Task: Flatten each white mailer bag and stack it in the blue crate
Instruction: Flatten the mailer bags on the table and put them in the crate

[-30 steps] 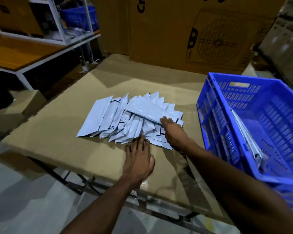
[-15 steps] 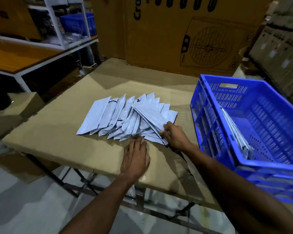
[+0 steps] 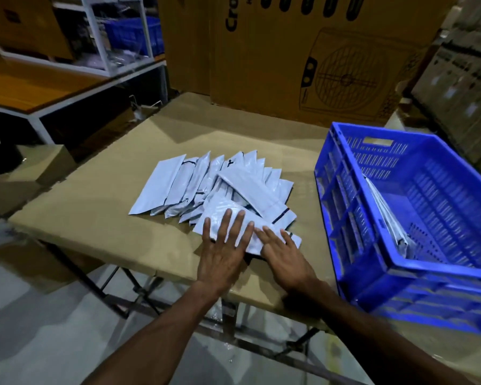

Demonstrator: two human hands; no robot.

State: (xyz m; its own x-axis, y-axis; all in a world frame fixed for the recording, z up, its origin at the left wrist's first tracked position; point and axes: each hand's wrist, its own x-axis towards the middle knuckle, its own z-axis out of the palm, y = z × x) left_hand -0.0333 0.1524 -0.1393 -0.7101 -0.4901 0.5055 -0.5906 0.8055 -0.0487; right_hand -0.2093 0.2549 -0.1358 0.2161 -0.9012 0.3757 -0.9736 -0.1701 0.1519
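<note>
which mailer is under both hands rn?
The nearest mailer bag, lying crosswise at the pile's front edge. The left hand and right hand press flat on it; the other bags fan out behind, untouched.

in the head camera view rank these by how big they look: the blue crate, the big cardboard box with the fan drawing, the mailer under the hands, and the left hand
1. Cardboard box
2. Blue crate
3. Mailer and left hand: look alike, and the hand covers part of it, so unranked.
</note>
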